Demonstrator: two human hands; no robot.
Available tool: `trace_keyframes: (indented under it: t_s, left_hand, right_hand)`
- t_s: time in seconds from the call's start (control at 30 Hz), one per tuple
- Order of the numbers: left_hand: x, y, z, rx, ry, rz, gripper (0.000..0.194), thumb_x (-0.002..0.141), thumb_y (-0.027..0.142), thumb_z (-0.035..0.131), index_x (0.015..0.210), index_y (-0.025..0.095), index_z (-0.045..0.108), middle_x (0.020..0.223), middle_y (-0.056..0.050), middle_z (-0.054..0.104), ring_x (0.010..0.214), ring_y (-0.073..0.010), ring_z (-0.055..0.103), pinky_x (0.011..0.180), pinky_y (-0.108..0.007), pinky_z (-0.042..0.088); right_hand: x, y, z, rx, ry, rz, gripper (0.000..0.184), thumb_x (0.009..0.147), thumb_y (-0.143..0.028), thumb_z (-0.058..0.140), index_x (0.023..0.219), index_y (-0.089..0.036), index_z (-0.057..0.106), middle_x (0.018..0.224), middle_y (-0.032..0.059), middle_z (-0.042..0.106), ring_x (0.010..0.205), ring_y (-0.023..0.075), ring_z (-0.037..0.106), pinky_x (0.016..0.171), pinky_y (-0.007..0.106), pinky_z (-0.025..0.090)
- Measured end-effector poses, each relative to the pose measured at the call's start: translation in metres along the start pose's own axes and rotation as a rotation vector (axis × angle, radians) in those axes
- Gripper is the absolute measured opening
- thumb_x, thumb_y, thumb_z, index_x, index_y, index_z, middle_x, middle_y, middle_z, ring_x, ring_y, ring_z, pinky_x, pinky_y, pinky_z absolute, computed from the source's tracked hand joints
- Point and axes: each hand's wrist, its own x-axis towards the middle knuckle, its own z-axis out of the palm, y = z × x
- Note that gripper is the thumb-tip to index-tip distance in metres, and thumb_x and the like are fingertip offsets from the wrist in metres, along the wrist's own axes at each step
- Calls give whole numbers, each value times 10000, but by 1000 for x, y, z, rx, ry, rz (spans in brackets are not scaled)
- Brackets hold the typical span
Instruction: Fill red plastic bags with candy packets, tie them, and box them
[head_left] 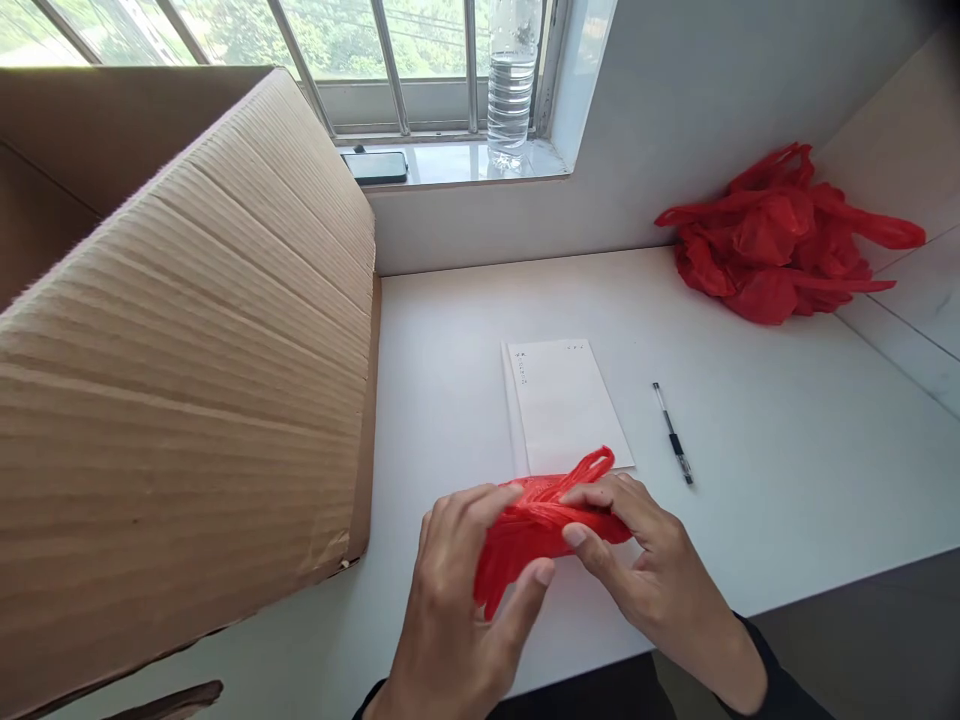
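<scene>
A crumpled red plastic bag [536, 520], bunched lengthwise, is between my two hands above the near edge of the white table. My right hand [645, 560] pinches its right part between thumb and fingers. A looped handle sticks up beside those fingers. At the bag's left end is my left hand [461, 590], its thumb spread well away from the fingers. The fingers touch or lie over the bag, and the thumb stands clear of it. Just beyond the bag lies a white notepad [566, 400] with small marks along its top and left edges.
A large open cardboard box [225, 330] fills the left side. A black-and-clear pen [673, 435] lies right of the notepad. A heap of red plastic bags [780, 240] sits in the far right corner. On the windowsill are a phone [375, 167] and a water bottle [511, 95].
</scene>
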Motion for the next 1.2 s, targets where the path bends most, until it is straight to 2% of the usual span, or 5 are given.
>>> trace_keyframes:
  t_s: [0.23,0.5,0.77,1.0,1.2]
  left_hand:
    - [-1,-3,-8,28,145,-52,79,1003,194,583,1026,264,611,954,13,652,916,-151,612,787,-271,475]
    - [11,12,9,64,34,186,162,953,81,615,1004,235,610,914,9,675,877,-172,573,804,-329,444]
    - [-4,5,-2,-160,52,-252,109,1032,308,535,1011,287,640,926,18,670,864,-167,637,728,-278,496]
    - [1,13,4,-121,103,-25,128,935,242,691,1044,307,671,998,15,693,948,-183,635,841,-307,487]
    - [-10,3,-8,-380,330,-529,216,957,490,629,980,277,658,966,6,687,910,-191,641,787,-290,496]
  right_hand:
    - [-3,4,-16,82,158,260,150,1041,-432,553,1022,-300,621,937,-19,639,830,153,603,661,220,500]
    - [-6,-12,-8,236,106,235,146,1031,-403,572,1033,-278,646,1044,11,641,951,170,635,794,242,519]
    - [-2,-6,-16,347,43,290,193,1033,-448,564,1109,-279,617,1118,36,645,1039,203,638,821,273,553]
    - [11,-21,-14,155,-72,156,170,1009,-427,607,948,-282,669,906,-5,661,859,187,617,755,290,505]
    - [2,3,-24,423,187,332,182,1019,-455,591,1079,-284,599,935,10,626,801,167,632,653,226,550]
